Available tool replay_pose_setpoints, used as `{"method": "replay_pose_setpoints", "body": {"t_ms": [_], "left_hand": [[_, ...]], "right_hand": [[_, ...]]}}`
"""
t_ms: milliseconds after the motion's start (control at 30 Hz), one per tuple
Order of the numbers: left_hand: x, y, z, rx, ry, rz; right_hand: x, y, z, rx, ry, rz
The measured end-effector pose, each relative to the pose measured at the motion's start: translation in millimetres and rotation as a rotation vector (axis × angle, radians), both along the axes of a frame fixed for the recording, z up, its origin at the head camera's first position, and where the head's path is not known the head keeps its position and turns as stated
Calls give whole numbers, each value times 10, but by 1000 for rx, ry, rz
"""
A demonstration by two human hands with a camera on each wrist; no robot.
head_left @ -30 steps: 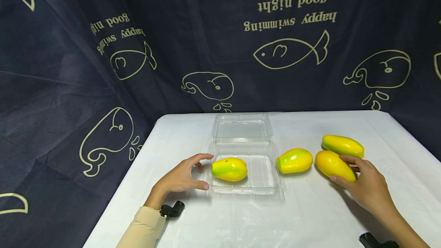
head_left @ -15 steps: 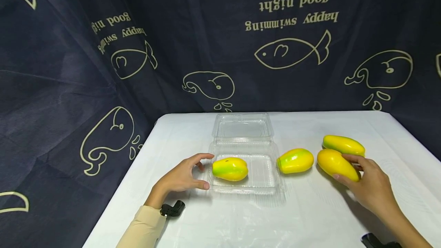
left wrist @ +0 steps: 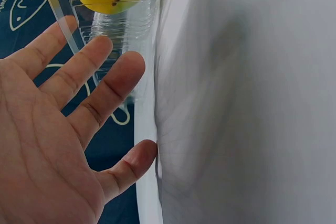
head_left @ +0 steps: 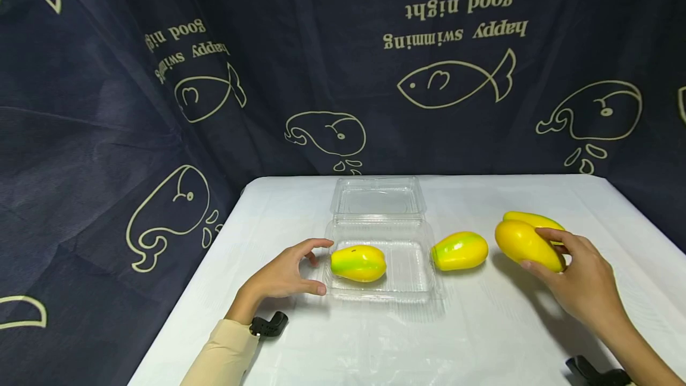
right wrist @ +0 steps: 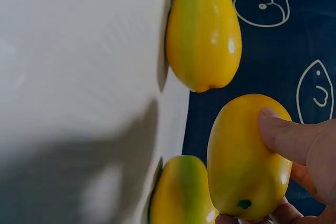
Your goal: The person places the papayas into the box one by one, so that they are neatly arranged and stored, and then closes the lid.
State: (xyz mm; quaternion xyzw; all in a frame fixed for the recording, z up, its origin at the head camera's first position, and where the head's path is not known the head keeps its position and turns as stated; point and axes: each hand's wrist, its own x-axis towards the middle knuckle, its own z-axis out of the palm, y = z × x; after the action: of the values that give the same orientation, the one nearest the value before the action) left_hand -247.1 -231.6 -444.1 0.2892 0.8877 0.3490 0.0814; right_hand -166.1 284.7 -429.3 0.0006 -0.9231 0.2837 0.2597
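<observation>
My right hand (head_left: 581, 276) grips a yellow papaya (head_left: 522, 244) between thumb and fingers; it is raised off the table, with its shadow below. In the right wrist view the held papaya (right wrist: 247, 156) shows a small dark green spot at one end. My left hand (head_left: 286, 273) has its fingers spread at the left side of a clear plastic clamshell box (head_left: 407, 267). Inside that box, on its left side, lies a yellow-green papaya (head_left: 358, 263). The left palm (left wrist: 42, 145) holds nothing.
One papaya (head_left: 460, 251) lies just right of the box. Another papaya (head_left: 533, 219) sits behind the held one, partly hidden by it. The box's lid (head_left: 377, 196) lies folded back. A dark fish-print cloth (head_left: 321, 46) hangs behind the white table (head_left: 386, 338).
My right hand has lifted the papaya up from the table, now covering more of the one behind it. The left hand has stayed in place.
</observation>
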Motion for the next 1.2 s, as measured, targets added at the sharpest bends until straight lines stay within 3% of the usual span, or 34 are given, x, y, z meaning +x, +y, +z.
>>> {"method": "replay_pose_setpoints", "body": {"t_ms": [300, 733, 1200], "left_hand": [[3, -6, 3, -3, -6, 11], [16, -3, -10, -8, -14, 21], [3, 5, -6, -17, 0, 16]], "right_hand": [[-76, -100, 118, -10, 25, 20], [-155, -379, 140, -46, 116, 139], [-230, -722, 227, -66, 68, 228]]}}
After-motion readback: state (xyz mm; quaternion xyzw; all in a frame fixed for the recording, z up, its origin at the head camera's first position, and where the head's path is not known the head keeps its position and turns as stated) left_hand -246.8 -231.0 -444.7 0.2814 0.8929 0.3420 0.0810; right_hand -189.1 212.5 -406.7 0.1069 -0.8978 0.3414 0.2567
